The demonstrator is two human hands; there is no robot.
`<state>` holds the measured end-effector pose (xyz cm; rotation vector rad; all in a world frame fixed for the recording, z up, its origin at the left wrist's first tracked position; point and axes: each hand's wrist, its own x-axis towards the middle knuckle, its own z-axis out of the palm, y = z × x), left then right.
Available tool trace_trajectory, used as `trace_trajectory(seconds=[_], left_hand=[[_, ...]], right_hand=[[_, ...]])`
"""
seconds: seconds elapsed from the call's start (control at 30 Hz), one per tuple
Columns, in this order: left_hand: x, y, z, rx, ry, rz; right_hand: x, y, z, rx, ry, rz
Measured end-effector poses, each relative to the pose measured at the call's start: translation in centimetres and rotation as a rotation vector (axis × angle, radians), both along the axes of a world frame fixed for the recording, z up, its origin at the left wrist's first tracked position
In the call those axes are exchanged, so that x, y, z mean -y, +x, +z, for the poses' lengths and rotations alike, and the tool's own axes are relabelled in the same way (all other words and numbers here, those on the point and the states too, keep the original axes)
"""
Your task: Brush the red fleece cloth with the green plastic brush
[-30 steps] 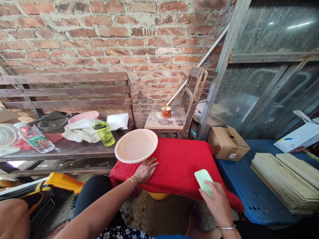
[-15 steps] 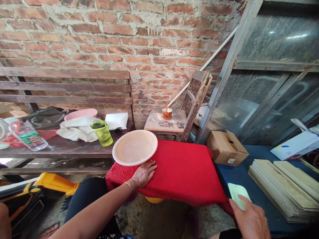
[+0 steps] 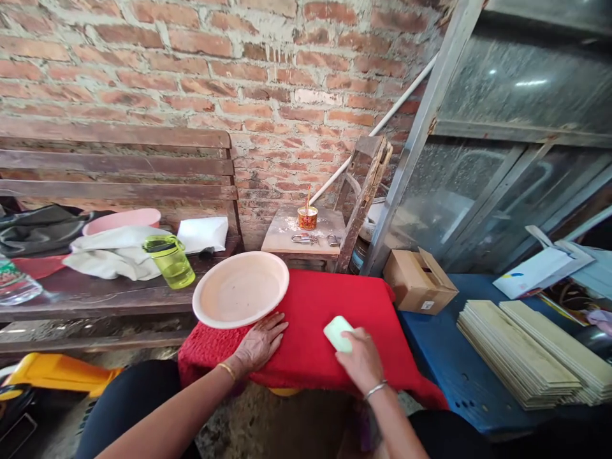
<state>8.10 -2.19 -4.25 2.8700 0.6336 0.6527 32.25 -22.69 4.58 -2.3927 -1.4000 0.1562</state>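
Note:
My left hand (image 3: 261, 343) lies flat on the red cloth (image 3: 315, 299), fingers stretched out, just in front of the pale pink basin (image 3: 241, 290). The basin stands at the cloth's left end, and no objects show inside it beyond small specks. My right hand (image 3: 362, 358) is closed around a pale green block with rounded corners (image 3: 338, 333); its exact kind cannot be made out. Hand and block are over the right half of the cloth. Whether the block touches the cloth is unclear.
On the wooden bench (image 3: 109, 296) are a green water bottle (image 3: 171, 262), a white cloth (image 3: 115, 252) and a pink bowl (image 3: 122, 220). A small chair (image 3: 301, 242) bears a red tin (image 3: 307, 218). At right, a blue surface (image 3: 430, 344) holds a cardboard box (image 3: 419, 280) and stacked boards (image 3: 519, 354).
My right hand has moved left with the pale green block, from beside the blue surface to over the red cloth. My left hand stays flat by the basin. The view has shifted right.

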Motion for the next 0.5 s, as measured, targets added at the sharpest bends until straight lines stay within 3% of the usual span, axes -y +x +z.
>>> trace_trajectory(seconds=[0.07,0.17,0.27,0.37,0.5], left_hand=[[0.1,0.0,0.3,-0.017,-0.02,-0.003],[0.4,0.0,0.9,-0.041,-0.053,-0.005],[0.6,0.1,1.3,-0.055,-0.082,0.001],[0.8,0.1,1.5,-0.066,-0.083,0.01],[0.9,0.1,1.7,-0.085,-0.073,0.008]], right_hand=[[3.6,5.0,-0.2,0.006,-0.02,-0.125],[9.8,11.8,-1.1,0.02,-0.059,-0.479],[13.1,14.9,-2.6,-0.003,0.0,-0.678],[10.9,12.8,-3.6,-0.116,0.138,-0.57],[3.0,4.0,-2.9,-0.227,0.241,-0.143]])
